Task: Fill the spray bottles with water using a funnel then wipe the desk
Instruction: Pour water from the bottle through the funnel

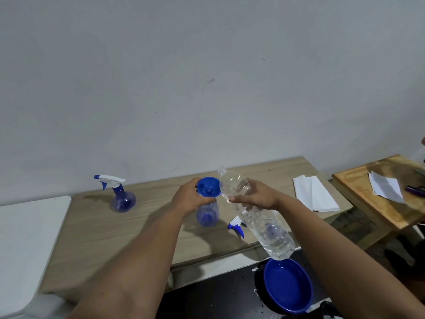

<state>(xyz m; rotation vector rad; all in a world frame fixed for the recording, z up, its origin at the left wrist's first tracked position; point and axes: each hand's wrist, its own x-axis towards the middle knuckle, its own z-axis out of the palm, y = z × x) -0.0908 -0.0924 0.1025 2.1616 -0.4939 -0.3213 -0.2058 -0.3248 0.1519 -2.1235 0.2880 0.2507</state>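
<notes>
A blue funnel [208, 186] sits in the neck of an open translucent blue spray bottle [207, 215] at the middle of the wooden desk [92, 226]. My left hand [189, 198] grips the bottle's neck just under the funnel. My right hand [255, 195] holds a clear plastic water bottle [264, 229], uncapped and slanted, with its mouth up beside the funnel's rim and its base low toward me. The removed blue-and-white spray head [236, 226] lies on the desk next to the open bottle. A second spray bottle [120, 195], head fitted, stands to the left.
White folded paper towels [315, 195] lie at the desk's right end. A blue basin [287, 285] sits below the desk's front edge. At the right stands a second wooden table [368, 187] with papers, and a white surface [27, 238] adjoins the desk on the left.
</notes>
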